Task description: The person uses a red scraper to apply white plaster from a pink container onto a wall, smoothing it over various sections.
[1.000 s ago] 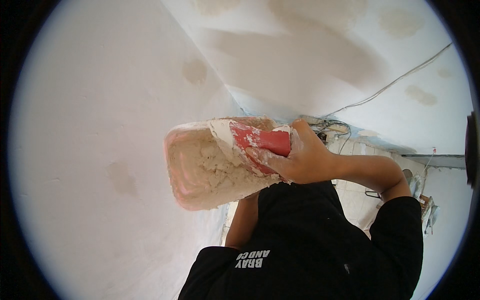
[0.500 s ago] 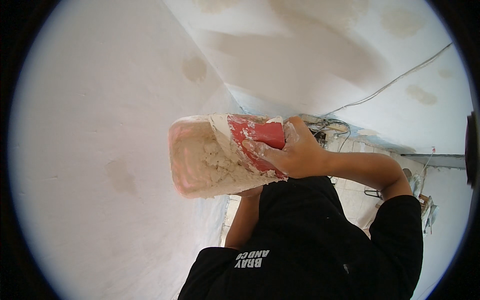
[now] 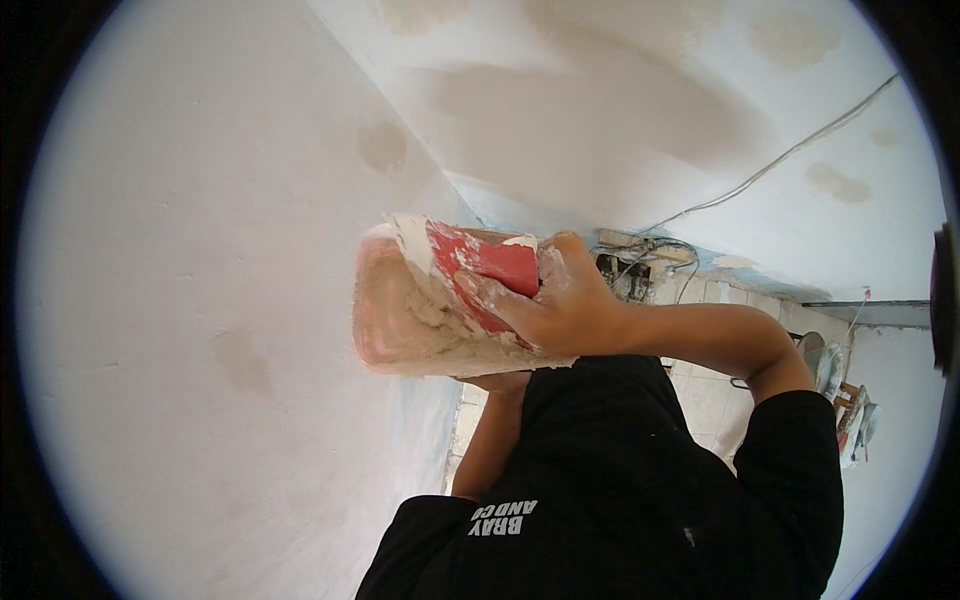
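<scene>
A rectangular, pinkish tub (image 3: pixel 375 345) of beige putty (image 3: pixel 405 310) hangs tilted in front of my body. My left hand (image 3: pixel 500 382) supports it from below, with most of its fingers hidden by the tub. My right hand (image 3: pixel 565 300) is closed around a red putty spreader (image 3: pixel 500 265), thumb laid along its face. Wet putty coats the spreader's edge, which lies inside the tub against the far right side. Smears of putty also cover my right thumb and fingers.
A pale plastered wall (image 3: pixel 180 300) with damp-looking patches fills the left. Another wall (image 3: pixel 600 120) meets it at a corner, and a grey cable (image 3: pixel 780 165) runs along it. Below are loose wires (image 3: pixel 675 250), floor tiles (image 3: pixel 700 400) and cluttered items (image 3: pixel 855 425) at right.
The spreader and my right hand have shifted left across the tub, covering more of its far side. The tub has moved slightly right and up. My left hand stays beneath it.
</scene>
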The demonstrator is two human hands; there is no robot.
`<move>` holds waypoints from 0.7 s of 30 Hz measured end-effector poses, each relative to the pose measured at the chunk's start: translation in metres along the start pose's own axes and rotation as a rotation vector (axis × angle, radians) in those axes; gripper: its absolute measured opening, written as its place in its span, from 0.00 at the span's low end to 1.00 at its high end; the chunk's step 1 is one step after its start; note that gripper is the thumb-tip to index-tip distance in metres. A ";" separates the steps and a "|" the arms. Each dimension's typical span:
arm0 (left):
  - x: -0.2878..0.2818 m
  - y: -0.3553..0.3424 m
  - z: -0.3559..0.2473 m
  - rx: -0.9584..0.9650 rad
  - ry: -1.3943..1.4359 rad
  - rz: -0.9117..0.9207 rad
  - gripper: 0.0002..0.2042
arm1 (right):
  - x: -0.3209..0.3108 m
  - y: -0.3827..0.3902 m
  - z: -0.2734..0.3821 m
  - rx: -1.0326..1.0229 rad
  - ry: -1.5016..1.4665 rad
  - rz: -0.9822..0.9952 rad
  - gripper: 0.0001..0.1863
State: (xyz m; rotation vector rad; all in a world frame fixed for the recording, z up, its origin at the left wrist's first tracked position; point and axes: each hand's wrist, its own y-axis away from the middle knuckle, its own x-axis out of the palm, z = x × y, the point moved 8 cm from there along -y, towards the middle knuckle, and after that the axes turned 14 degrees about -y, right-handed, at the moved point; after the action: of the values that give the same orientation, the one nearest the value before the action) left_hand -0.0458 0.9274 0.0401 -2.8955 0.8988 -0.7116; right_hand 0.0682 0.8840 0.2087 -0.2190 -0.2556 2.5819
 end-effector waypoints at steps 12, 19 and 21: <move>0.002 -0.001 -0.004 -0.095 0.101 -0.017 0.34 | -0.033 -0.003 0.020 0.069 0.104 -0.010 0.16; 0.000 -0.003 -0.007 -0.137 0.154 -0.022 0.33 | -0.019 0.017 -0.005 0.444 0.214 0.205 0.12; 0.000 -0.003 -0.007 -0.146 0.167 -0.023 0.33 | -0.015 0.019 -0.012 0.365 0.013 0.168 0.13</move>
State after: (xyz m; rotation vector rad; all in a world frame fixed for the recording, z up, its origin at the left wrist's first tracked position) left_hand -0.0469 0.9310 0.0466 -3.0129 0.9743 -0.9401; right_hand 0.0746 0.8617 0.1943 -0.1270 0.2493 2.7334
